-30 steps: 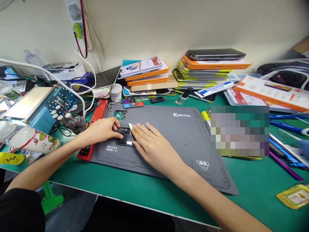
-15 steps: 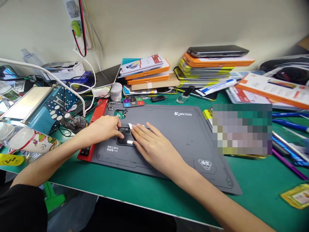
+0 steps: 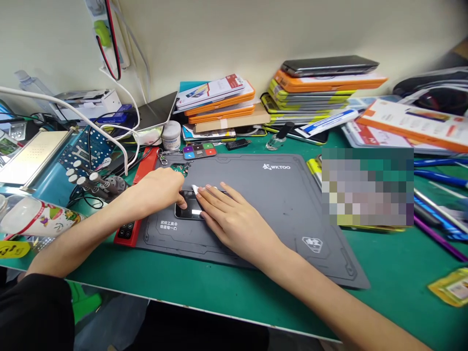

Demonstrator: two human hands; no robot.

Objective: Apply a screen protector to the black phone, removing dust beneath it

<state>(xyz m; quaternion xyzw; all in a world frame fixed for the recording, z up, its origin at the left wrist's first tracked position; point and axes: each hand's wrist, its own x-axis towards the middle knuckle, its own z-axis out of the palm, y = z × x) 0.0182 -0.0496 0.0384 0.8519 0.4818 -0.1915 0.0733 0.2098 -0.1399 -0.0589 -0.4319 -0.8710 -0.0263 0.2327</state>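
A dark, glossy smartphone (image 3: 188, 210) lies flat on the grey work mat (image 3: 263, 204). My left hand (image 3: 161, 192) is closed at the phone's left end, its thumb on the edge and the other fingers curled beside it. Over the phone's right part, my right hand (image 3: 234, 217) presses a white wipe (image 3: 196, 189) with nearly straight fingers. Only a corner and a sliver of the wipe show; the rest is under that hand, as is the phone's right end. A bright reflection sits on the bare part of the screen.
A red strip with buttons (image 3: 126, 231) borders the mat's left side. Behind the mat are a white jar (image 3: 171, 135), a small glass bottle (image 3: 278, 139) and stacked boxes (image 3: 219, 100). At left lies a plastic bottle (image 3: 36, 217); blue-handled tools (image 3: 438, 173) are at right.
The view has shifted slightly. My hands stay at the phone, the left one's fingers curled a little more over its far side. The right hand and wipe look nearly the same.
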